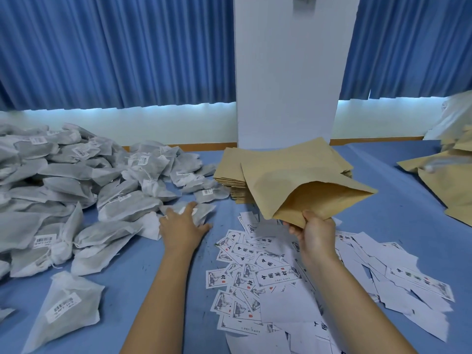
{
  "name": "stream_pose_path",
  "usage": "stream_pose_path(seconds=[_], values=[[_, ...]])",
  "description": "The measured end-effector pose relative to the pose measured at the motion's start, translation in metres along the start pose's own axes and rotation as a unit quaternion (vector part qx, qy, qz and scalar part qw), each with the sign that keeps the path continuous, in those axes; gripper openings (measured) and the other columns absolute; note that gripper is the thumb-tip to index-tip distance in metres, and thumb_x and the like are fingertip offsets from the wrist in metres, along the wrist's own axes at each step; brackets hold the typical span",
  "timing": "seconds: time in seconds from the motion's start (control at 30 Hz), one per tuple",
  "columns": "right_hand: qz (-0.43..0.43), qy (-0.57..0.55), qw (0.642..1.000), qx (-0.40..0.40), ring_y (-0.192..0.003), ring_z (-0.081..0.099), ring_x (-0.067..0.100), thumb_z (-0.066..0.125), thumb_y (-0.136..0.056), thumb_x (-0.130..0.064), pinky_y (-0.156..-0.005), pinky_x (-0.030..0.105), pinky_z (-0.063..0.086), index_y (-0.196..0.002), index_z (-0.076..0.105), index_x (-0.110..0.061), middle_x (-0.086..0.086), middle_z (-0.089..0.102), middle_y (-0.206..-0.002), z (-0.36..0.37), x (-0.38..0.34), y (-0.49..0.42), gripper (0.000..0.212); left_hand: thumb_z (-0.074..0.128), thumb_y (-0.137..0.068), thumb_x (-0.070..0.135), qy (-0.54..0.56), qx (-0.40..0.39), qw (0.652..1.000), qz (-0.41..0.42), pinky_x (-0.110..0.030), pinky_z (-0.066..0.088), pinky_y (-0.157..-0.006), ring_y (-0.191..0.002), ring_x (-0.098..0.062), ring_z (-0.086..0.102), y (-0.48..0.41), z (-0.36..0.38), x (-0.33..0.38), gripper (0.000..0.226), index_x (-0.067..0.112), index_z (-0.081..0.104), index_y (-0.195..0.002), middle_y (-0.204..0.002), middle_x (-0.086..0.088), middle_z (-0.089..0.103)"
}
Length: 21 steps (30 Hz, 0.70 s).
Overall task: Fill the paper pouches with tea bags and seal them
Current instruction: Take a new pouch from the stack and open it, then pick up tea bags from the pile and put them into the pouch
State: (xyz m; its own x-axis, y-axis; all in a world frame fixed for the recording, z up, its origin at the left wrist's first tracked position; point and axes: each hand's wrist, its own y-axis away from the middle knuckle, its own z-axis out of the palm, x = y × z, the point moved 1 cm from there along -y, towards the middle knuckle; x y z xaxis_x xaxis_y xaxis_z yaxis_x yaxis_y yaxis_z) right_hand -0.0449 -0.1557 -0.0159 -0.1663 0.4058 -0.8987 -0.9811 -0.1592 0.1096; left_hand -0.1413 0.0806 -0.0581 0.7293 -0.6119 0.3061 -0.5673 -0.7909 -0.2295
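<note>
1. The heap of tea bags [63, 175] runs off the left edge. The brown pouches at far right [454, 175] are blurred and cut off.
2. The left hand [182, 227] lies with fingers spread on one tea bag [204, 209].
3. The right hand [318, 232] pinches the open paper pouch [306, 185] by its near corner (fingertips hidden behind it), above scattered printed labels [270, 273].

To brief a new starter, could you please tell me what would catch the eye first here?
The brown paper pouch, held open at centre by the right hand, stands out first. The left hand touches a tea bag at the edge of the big grey heap of tea bags on the left. Printed labels lie scattered nearest the camera.
</note>
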Motion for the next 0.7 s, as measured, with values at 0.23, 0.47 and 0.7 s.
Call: stream_pose_path(seconds=[0.23, 0.47, 0.7], values=[[-0.041, 0.052, 0.997, -0.036, -0.04, 0.057, 0.02, 0.041, -0.1, -0.01, -0.052, 0.028, 0.048, -0.084, 0.057, -0.003, 0.014, 0.065, -0.068, 0.005, 0.003, 0.001, 0.023, 0.066, -0.084, 0.014, 0.57, 0.082, 0.816, -0.039, -0.022, 0.047, -0.078, -0.092, -0.019, 0.061, 0.004, -0.018, 0.007, 0.039, 0.021, 0.058, -0.121, -0.113, -0.008, 0.064], [-0.047, 0.104, 0.993, -0.022, -0.05, 0.053, 0.02, 0.043, -0.097, -0.003, -0.045, 0.021, 0.045, -0.075, 0.053, -0.009, 0.005, 0.058, -0.062, 0.002, 0.009, 0.005, 0.025, 0.091, -0.039, 0.023, 0.766, -0.408, 0.479, 0.129, -0.028, 0.056, -0.061, -0.075, -0.022, 0.07, 0.052, -0.081, 0.04, 0.059, 0.004, 0.069, -0.09, -0.084, -0.01, 0.072], [-0.107, 0.107, 0.985, -0.082, -0.064, 0.062, 0.032, 0.032, -0.103, -0.012, -0.052, 0.025, 0.051, -0.112, 0.056, -0.008, 0.013, 0.065, -0.078, 0.012, 0.005, 0.014, 0.025, 0.075, -0.059, 0.012, 0.716, -0.236, 0.638, 0.155, -0.021, 0.053, -0.06, -0.078, -0.015, 0.069, 0.082, -0.073, 0.102, 0.054, 0.011, 0.062, -0.112, -0.09, -0.003, 0.073]])
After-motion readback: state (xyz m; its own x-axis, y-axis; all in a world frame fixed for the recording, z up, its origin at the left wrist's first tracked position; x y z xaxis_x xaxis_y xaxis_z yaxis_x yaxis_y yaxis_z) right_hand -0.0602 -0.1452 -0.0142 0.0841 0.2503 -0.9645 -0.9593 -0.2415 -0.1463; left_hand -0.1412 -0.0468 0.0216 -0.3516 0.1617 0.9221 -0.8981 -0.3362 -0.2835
